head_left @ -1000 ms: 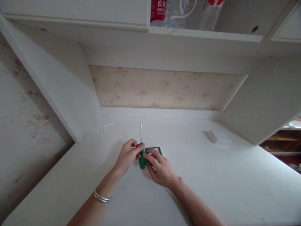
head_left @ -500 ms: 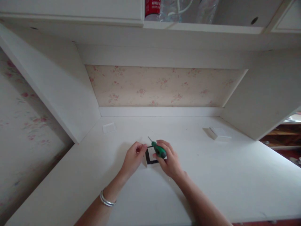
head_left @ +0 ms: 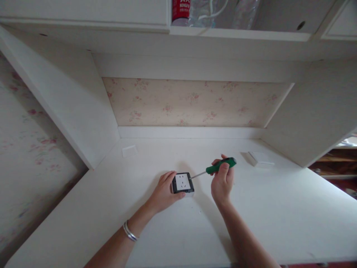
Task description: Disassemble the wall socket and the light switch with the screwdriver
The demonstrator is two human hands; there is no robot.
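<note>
A small wall socket (head_left: 182, 182) with a white face and dark frame lies on the white desk (head_left: 251, 216). My left hand (head_left: 164, 193) grips its left side and holds it down. My right hand (head_left: 222, 180) is closed round the green handle of a screwdriver (head_left: 217, 167). The metal shaft slants down to the left, and its tip touches the socket's upper right corner.
A flat white plate (head_left: 129, 150) lies at the back left of the desk. A white box-like piece (head_left: 260, 158) sits at the back right. Water bottles (head_left: 195, 11) stand on the shelf overhead. Desk side panels close in left and right.
The screwdriver passed from my left hand to my right, which swung out to the right. My left hand shifted onto the socket, whose white face now shows upward.
</note>
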